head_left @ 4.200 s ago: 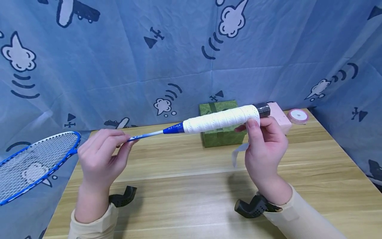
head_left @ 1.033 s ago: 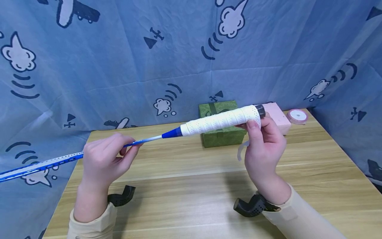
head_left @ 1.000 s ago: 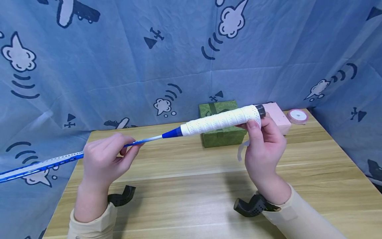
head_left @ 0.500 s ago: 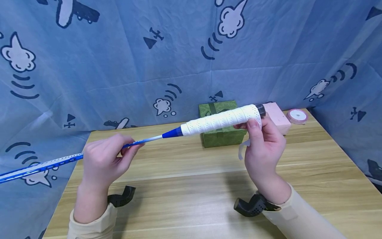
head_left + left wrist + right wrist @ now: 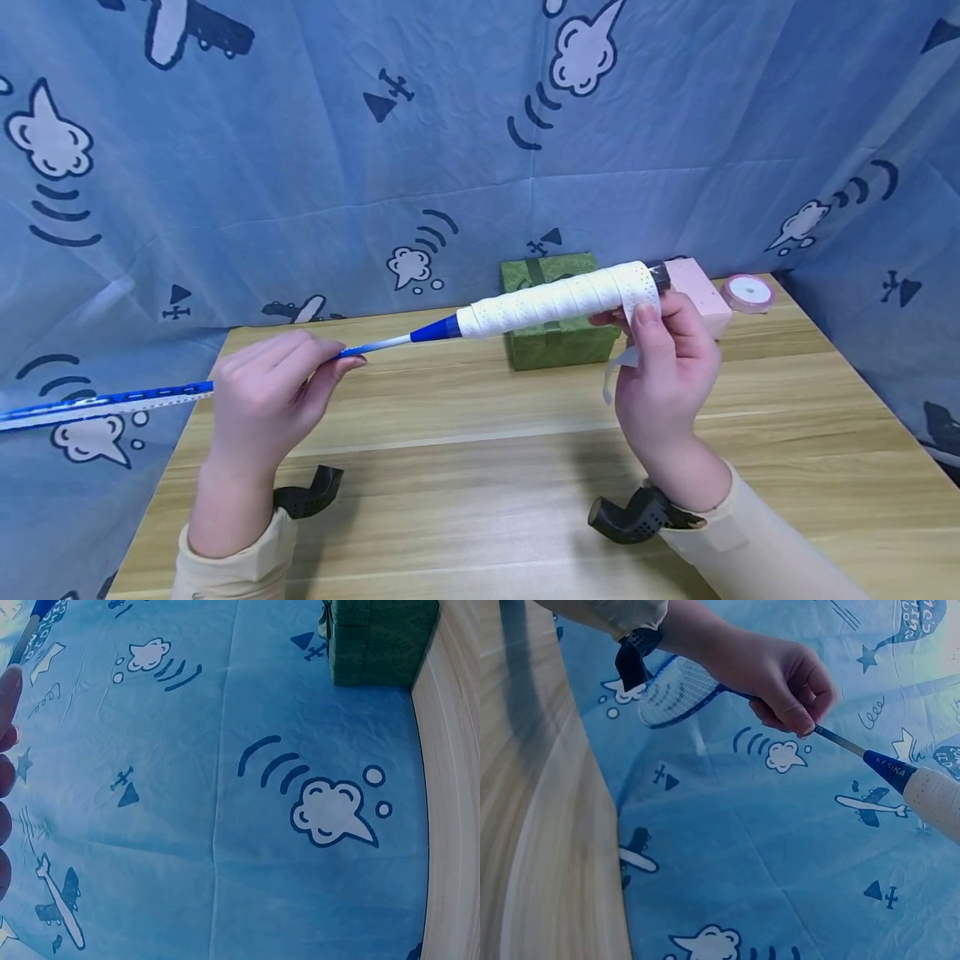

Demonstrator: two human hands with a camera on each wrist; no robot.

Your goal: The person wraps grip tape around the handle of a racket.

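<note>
A blue badminton racket (image 5: 390, 340) is held level above the wooden table (image 5: 480, 483). My left hand (image 5: 270, 396) pinches its thin shaft (image 5: 840, 740) between fingers and thumb. White grip tape (image 5: 555, 302) covers the handle, up to a black butt cap (image 5: 660, 277). My right hand (image 5: 663, 367) grips the handle's butt end, thumb on the tape. A loose tail of tape (image 5: 615, 372) hangs below that hand. The racket head (image 5: 676, 691) shows in the right wrist view; in the head view the frame (image 5: 97, 404) is edge-on at the left.
A green gift box (image 5: 555, 342) stands behind the handle, with a pink box (image 5: 701, 293) and a roll of pink ribbon (image 5: 748, 292) to its right. Blue printed cloth (image 5: 300, 167) hangs behind and at both sides. The green box (image 5: 379, 641) also shows in the left wrist view.
Since 4.2 s ago the racket has turned about its shaft, so the strung face is now edge-on. The white tape reaches nearer the butt cap and the loose tail is shorter.
</note>
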